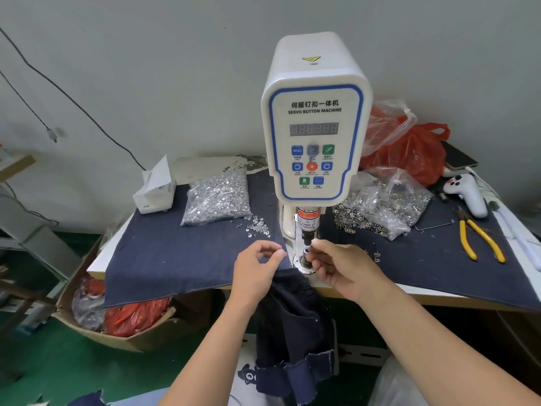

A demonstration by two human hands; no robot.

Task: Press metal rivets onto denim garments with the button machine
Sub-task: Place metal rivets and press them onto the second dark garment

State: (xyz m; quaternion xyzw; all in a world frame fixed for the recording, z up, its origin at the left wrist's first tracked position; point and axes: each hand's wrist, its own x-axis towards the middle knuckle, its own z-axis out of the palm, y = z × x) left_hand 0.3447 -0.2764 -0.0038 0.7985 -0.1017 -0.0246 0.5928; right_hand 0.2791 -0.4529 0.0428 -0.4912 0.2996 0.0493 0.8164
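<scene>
A white servo button machine [314, 136] stands at the middle of the table, its black press head [308, 235] above the round lower die [304, 260]. My right hand [339, 268] pinches a small metal rivet part at the die, fingertips right under the press head. My left hand [259, 271] rests just left of the die with thumb and forefinger pinched together; what it holds is too small to tell. A dark denim garment [295, 323] hangs from the table edge below both hands.
A bag of silver rivet pins [218, 197] lies left of the machine, bags of ring parts [383, 206] right. Yellow pliers [477, 238], a white handheld device [465, 194], a red plastic bag [409, 150], a white box [155, 189]. A cardboard box [117, 315] sits below left.
</scene>
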